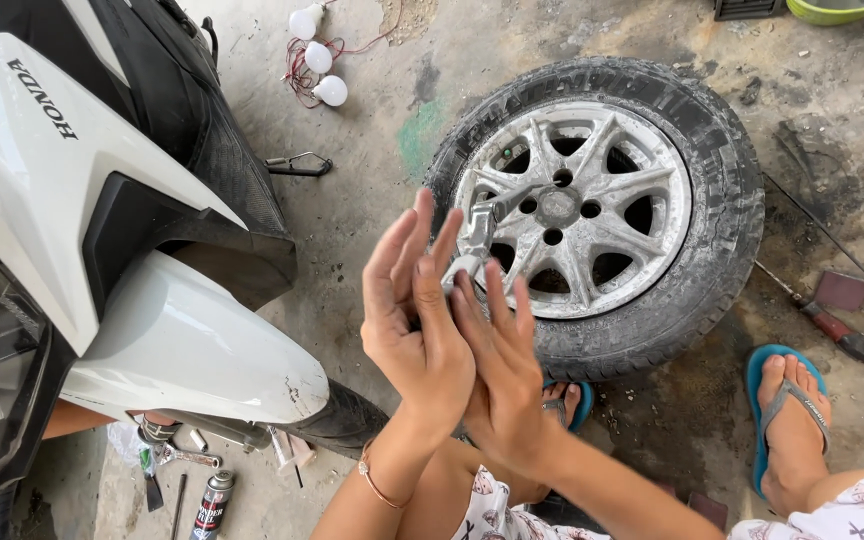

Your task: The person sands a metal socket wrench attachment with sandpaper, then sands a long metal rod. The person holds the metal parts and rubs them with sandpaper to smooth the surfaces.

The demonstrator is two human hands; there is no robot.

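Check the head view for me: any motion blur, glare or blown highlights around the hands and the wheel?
Head view: daylight, soft shadows. The left hand and right hand are slightly motion-blurred, as is the metal tool between them. The wheel is sharp, its rim dusty and without glare. The white scooter panel is bright, close to blown out. The light bulbs are nearly overexposed.

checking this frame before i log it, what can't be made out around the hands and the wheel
All in the head view:
- Metal tool: its lower end is hidden behind the left hand and right hand, so the grip cannot be told.
- Car wheel: its lower left rim is covered by the hands.
- Scooter: cut off by the left edge.
- Green bowl: cut off by the top edge.
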